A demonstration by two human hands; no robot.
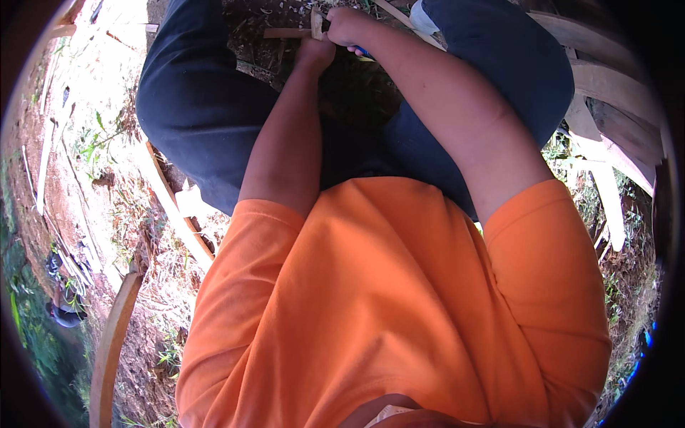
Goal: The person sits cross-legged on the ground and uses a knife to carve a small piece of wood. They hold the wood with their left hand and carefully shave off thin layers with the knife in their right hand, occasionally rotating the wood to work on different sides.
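Note:
Between my knees, at the top of the head view, both hands are close together. My left hand (316,54) is closed around a short pale piece of wood (317,24) that stands up from the fist. My right hand (347,27) is wrapped round a tool with a blue handle (363,52), which looks like a knife. Its dark blade (326,23) lies against the wood, partly covered by my fingers. Just left of my left hand, a thin reddish-brown wood strip (284,33) extends sideways; whether it joins the held piece I cannot tell.
Wooden planks (614,80) lie to the right of my right knee. A long wood strip (178,207) rests on the ground at left, with a curved-looking board (113,353) nearer. Bare soil, dry grass and sticks spread across the sunlit left side.

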